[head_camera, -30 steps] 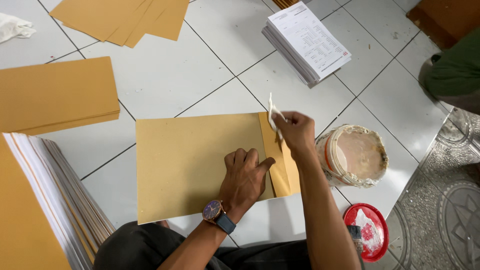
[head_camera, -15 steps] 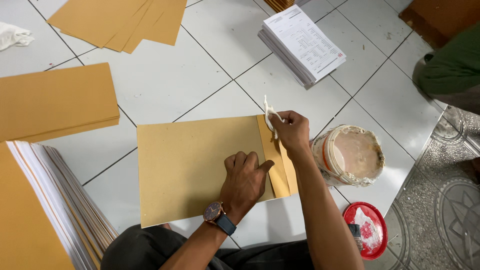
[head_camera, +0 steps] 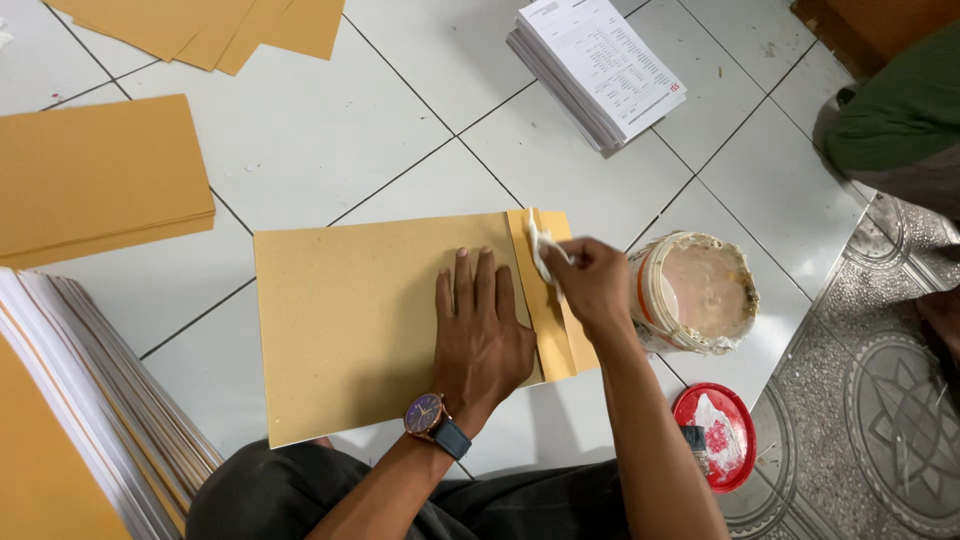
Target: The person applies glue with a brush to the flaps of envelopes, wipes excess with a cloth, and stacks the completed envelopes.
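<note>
White tiled floor (head_camera: 300, 130). Our left hand (head_camera: 482, 335) lies flat, fingers spread, on the brown envelope (head_camera: 370, 320). Our right hand (head_camera: 592, 282) pinches a white wad (head_camera: 541, 250) against its flap, beside the paste tub (head_camera: 695, 292).

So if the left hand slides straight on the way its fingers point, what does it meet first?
The left hand points up the brown envelope; past its top edge, probably only bare floor tile.

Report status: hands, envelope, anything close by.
Left hand flat on brown envelope. Right hand pinches white swab at flap. Paste tub beside right hand.
</note>
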